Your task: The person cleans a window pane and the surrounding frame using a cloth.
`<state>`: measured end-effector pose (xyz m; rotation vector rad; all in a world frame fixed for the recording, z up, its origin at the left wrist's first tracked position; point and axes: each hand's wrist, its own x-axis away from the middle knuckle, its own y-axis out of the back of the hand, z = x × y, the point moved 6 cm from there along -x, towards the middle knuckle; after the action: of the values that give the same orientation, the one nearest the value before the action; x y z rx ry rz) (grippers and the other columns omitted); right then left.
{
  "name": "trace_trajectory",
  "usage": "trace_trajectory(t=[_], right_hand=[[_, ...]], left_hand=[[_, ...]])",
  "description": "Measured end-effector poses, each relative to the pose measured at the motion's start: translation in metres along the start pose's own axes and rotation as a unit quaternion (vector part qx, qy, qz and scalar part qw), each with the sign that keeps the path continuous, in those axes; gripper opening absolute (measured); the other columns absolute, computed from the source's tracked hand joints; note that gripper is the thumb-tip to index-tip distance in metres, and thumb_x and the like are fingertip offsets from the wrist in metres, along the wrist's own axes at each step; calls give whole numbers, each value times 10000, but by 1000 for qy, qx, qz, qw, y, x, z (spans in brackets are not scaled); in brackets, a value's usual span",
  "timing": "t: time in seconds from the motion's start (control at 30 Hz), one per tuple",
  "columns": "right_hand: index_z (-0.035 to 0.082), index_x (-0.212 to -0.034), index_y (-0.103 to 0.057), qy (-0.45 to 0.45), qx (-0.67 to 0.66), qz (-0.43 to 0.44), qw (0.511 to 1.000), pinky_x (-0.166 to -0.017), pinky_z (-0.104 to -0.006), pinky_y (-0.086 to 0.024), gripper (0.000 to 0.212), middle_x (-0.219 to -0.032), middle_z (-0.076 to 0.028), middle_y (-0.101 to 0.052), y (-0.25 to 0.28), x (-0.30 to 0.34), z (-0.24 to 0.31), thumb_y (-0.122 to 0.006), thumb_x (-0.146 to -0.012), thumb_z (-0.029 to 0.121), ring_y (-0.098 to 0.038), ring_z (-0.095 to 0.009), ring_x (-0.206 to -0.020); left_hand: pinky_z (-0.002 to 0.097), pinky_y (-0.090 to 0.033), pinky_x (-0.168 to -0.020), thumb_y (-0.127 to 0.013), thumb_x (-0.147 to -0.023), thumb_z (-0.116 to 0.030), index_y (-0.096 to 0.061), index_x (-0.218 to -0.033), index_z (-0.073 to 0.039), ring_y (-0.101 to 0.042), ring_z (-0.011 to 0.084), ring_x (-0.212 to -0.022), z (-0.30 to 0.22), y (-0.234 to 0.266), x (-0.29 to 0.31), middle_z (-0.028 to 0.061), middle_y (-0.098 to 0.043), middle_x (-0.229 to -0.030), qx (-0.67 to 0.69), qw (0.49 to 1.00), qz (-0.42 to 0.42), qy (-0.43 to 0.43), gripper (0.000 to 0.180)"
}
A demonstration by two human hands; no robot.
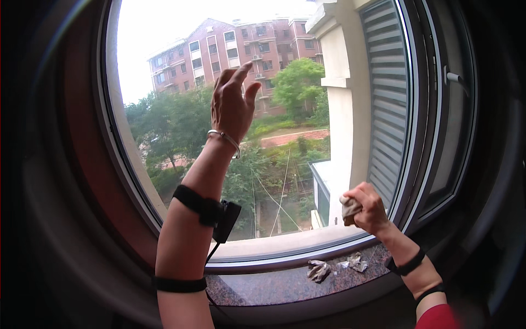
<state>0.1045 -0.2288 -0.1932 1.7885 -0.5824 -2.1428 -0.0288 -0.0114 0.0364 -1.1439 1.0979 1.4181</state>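
My left hand (pixel 233 101) is raised before the window pane (pixel 285 181), fingers spread and slightly bent, with nothing in it. Whether it touches the glass I cannot tell. Lower down on the right, my right hand (pixel 370 211) is closed round a crumpled paper wad (pixel 350 210), greyish beige in colour. That wad is close to the lower right part of the pane. On the speckled stone sill (pixel 252 285) below lie a crumpled paper ball (pixel 318 271) and, to its right, another crumpled paper piece (pixel 357 262) with small scraps around them.
A window frame (pixel 296 255) surrounds the pane. At the right, a casement sash (pixel 438 137) with a handle (pixel 458 80) stands swung inward. Beyond are a louvred grey panel (pixel 388 98), trees and a brick building. A small black device (pixel 227 222) with a cable is strapped to my left forearm.
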Motion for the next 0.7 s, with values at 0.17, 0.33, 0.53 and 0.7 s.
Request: trace_trajectory(t=[0.17,0.33,0.53,0.7], right_hand=[[29,-848,-620,-193,-27,-40,980,-634,-361,-466,215,-780,-126,-559,9,130,-55,-596,-643,-31,-571,-310,-723],[15,-830,-608,-375,-14,-152,914,-675,-344,-458,177,-789,-106,-566,11,257,-122,-557,-675,-54,-570,-265,-736],[-8,-891,-591,-454,-1,-267,850,-745,-341,-466,186,-855,-109,-563,-8,349,-177,-517,-733,-70,-564,-246,-799],[-10,-936,-581,-467,-4,-320,824,-764,-363,-464,179,-893,-120,-561,-20,376,-198,-507,-775,-35,-558,-261,-847]], left_hand=[[319,-503,-711,-715,-771,-153,-647,-1082,-76,-616,203,-776,0,-25,-42,105,-642,-916,16,1000,-23,-2,328],[312,-500,-679,-735,-748,-160,-688,-971,-70,-610,193,-705,0,-42,-46,90,-654,-856,28,999,-41,-21,246],[305,-500,-662,-753,-725,-159,-694,-892,-57,-608,188,-675,3,-41,-43,83,-658,-837,23,997,-61,-33,204],[282,-495,-629,-765,-720,-177,-696,-880,-58,-606,161,-659,6,-38,-40,73,-659,-821,48,994,-92,32,211]])
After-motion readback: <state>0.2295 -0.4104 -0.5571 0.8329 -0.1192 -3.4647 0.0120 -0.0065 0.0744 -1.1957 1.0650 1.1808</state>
